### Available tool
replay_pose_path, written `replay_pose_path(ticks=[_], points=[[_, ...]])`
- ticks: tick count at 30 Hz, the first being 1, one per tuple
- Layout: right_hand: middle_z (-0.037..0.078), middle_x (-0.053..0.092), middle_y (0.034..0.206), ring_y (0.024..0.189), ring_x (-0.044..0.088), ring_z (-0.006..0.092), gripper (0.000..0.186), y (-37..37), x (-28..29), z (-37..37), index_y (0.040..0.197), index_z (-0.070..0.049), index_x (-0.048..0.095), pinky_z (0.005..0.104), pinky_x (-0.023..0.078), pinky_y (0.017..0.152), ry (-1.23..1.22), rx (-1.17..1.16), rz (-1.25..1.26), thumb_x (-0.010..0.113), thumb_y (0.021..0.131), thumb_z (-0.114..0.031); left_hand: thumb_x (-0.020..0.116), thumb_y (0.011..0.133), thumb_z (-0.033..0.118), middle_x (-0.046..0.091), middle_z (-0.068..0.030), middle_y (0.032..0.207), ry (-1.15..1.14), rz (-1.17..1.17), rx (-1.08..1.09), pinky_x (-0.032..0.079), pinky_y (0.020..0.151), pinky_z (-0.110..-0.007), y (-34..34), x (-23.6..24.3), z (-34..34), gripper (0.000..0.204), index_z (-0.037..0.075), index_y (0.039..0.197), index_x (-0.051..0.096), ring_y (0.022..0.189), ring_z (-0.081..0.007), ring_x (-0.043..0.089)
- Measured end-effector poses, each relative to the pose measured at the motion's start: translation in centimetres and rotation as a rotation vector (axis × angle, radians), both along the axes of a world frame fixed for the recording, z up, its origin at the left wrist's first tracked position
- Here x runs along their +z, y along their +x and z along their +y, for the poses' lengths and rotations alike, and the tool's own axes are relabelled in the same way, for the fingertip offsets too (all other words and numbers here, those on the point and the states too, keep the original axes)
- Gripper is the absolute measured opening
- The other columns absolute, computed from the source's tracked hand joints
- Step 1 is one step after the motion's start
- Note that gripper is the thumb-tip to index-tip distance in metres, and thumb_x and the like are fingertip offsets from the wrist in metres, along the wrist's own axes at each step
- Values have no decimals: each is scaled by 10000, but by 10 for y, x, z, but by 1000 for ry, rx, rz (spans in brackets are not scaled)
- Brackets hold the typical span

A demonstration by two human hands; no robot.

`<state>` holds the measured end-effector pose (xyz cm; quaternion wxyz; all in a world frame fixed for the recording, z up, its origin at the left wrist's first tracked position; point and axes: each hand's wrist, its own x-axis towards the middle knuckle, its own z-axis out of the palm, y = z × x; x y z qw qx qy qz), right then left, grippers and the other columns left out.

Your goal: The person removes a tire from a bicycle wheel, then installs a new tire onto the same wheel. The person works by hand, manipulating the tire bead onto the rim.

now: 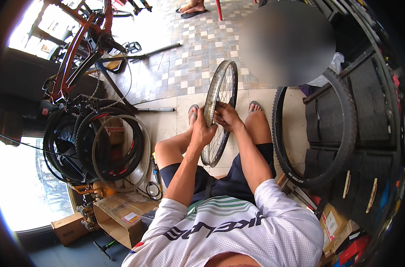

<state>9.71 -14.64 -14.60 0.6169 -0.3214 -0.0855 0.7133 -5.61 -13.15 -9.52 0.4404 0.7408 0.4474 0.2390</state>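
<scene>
The person sat low with knees apart, and a bare bicycle wheel (pixel 219 111) stood upright on the tiled floor (pixel 167 120) between the feet, its rim edge turned toward the camera. Both hands met on the near side of the rim, about halfway up. The left hand (pixel 202 130) was closed around the rim from the left, fingers wrapped over its edge. The right hand (pixel 227 116) gripped the same stretch from the right, its fingers curled in against the rim — the two hands were touching or just beside each other. Spokes showed through the wheel above and below the hands, and the lower part of the rim ran down between the thighs.

To the right, a knobby black tyre (pixel 316 133) leaned upright against dark shelving (pixel 367 111), near the right knee but apart from it. To the left lay a heap of tyres and rims (pixel 100 142), with a pale hoop resting on top. Behind that heap stood a red bicycle frame (pixel 77 49) — upside down or tilted, I could not tell which. Cardboard boxes (pixel 118 213) sat on the floor below the heap, near the left elbow. At the top of the view, another person's sandalled foot (pixel 191 8) rested on the patterned tiles.
</scene>
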Motion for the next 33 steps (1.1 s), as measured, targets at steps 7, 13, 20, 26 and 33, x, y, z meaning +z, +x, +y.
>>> replay_pose_path(ticks=[7, 13, 20, 26, 33], points=[[-19, 554, 646, 506, 457, 51, 195, 38, -1, -14, 1024, -21, 704, 228, 352, 450, 79, -14, -298, 566, 1046, -157, 738, 765, 133, 650, -211, 1148, -72, -90, -63, 466, 966, -421, 23, 31, -7, 536, -12, 1257, 581, 1045, -337, 621], [-5, 600, 682, 651, 525, 88, 243, 48, 45, -28, 1073, -52, 753, 287, 425, 589, -8, -495, -1176, 704, 968, -266, 808, 750, 212, 715, -108, 1046, -176, -75, -103, 486, 928, -347, 31, 44, -14, 574, 9, 1254, 625, 979, -209, 643], [155, 744, 955, 879, 725, 342, 381, 24, 112, -29, 1196, -126, 682, 457, 564, 760, 124, -113, -1757, 741, 901, -360, 818, 712, 236, 699, -218, 1160, -238, -36, 21, 512, 937, -331, 24, 18, -4, 859, -87, 1431, 475, 1028, -251, 673], [-67, 578, 679, 618, 467, 19, 157, 45, 136, -2, 1044, -97, 725, 242, 351, 523, 296, -588, -1359, 709, 996, -245, 771, 721, 241, 676, -244, 1101, -112, -117, 20, 520, 886, -412, 44, 21, -12, 800, -70, 1396, 473, 959, -338, 658], [-92, 478, 660, 516, 406, 10, 247, 102, 211, -60, 952, -122, 600, 186, 290, 475, 296, -706, -759, 783, 950, -288, 760, 718, 188, 687, -198, 952, -53, -262, 47, 529, 834, -410, 45, 4, -5, 613, -59, 1241, 555, 862, -317, 661]])
